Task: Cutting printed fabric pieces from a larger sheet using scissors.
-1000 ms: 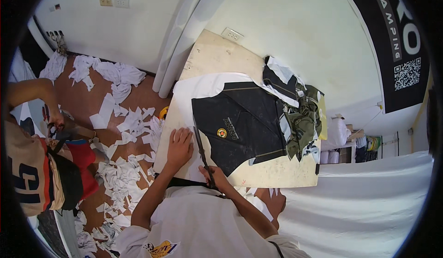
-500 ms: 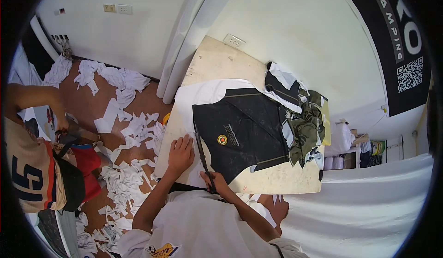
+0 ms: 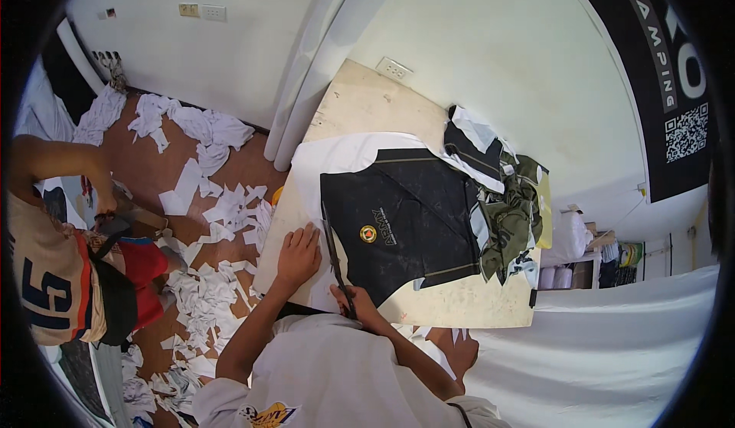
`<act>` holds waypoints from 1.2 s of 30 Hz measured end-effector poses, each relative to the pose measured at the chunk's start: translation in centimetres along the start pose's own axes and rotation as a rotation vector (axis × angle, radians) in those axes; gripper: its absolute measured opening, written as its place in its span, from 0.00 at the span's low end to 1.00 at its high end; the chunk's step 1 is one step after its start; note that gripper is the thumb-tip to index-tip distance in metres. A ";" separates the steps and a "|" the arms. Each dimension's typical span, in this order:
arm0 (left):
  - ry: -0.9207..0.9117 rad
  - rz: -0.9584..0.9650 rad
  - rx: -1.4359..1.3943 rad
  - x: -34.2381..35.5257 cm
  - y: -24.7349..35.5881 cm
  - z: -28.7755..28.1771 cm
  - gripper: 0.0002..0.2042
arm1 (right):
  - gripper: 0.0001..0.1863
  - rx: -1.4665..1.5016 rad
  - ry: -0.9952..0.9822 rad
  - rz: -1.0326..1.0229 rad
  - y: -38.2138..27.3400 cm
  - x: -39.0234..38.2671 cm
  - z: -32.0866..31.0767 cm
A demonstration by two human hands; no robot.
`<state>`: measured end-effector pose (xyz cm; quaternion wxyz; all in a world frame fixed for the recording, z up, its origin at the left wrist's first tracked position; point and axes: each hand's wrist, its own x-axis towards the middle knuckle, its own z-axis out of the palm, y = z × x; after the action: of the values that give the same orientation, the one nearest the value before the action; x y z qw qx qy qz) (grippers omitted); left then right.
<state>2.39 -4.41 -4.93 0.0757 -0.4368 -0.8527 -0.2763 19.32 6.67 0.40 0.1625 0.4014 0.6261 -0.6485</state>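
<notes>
A black printed fabric panel (image 3: 413, 221) with a round emblem lies flat on the light wooden table (image 3: 367, 91), white fabric (image 3: 310, 160) showing along its left and far edges. My right hand (image 3: 358, 303) grips the handles of a pair of dark scissors (image 3: 334, 261) at the table's near edge. The blades point away from me, along the black panel's left border. My left hand (image 3: 299, 253) lies flat on the white fabric just left of the blades, fingers stretched out. Whether the blades are apart is hard to make out.
Olive and black fabric pieces (image 3: 509, 214) are heaped at the table's right end. White scraps (image 3: 203, 305) litter the brown floor on the left, where another person (image 3: 57, 275) handles something. A white cloth (image 3: 612, 344) spreads at the right. White rolls (image 3: 306, 68) stand behind the table.
The view has shifted slightly. My hands and the scissors stay in nearly the same place on the fabric.
</notes>
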 end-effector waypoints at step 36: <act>-0.001 0.015 -0.005 0.3 0.2 -0.6 0.20 | 0.26 -0.071 0.024 0.008 0.4 -1.1 0.2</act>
<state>2.24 -4.41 -4.25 0.0762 -0.4437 -0.8488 -0.2774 20.26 6.10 0.91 0.1718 0.4054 0.6490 -0.6204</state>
